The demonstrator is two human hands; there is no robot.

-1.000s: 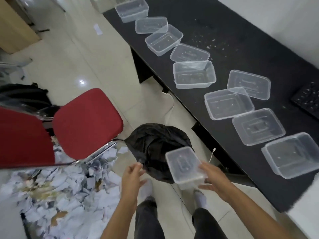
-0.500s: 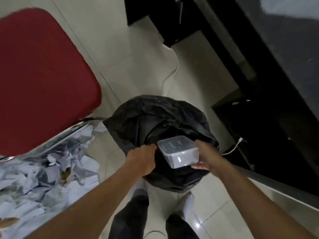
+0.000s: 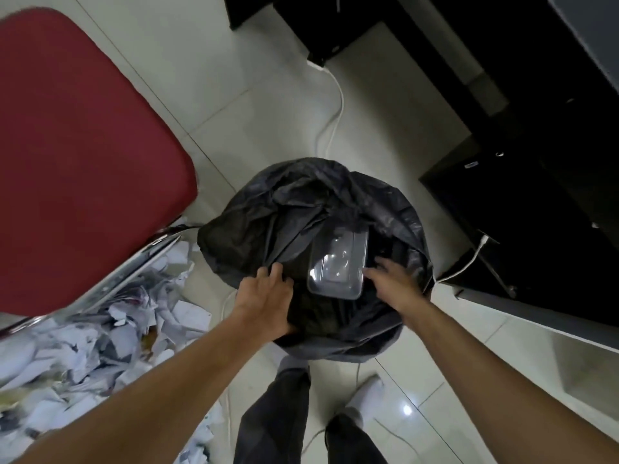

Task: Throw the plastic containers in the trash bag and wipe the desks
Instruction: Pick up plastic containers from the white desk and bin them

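Note:
A black trash bag (image 3: 268, 209) stands open on the tiled floor just ahead of my feet. A clear plastic container (image 3: 338, 262) lies inside its mouth, bottom up and tilted. My left hand (image 3: 268, 296) grips the bag's near rim and holds the mouth apart. To the right of the container, my right hand (image 3: 393, 283) hovers over the opening with its fingers spread; it is next to the container without holding it. The desk top and the other containers are out of view.
A red chair (image 3: 83, 145) with a chrome frame stands at the left. Crumpled paper (image 3: 100, 346) is heaped on the floor below it. The black desk's underside and cabinet (image 3: 536, 195) fill the right. A white cable (image 3: 338, 105) trails across the floor.
My head has tipped down from the desk to the bag. My right hand carried the container over the bag and let it go; it now lies inside. My left hand took hold of the rim.

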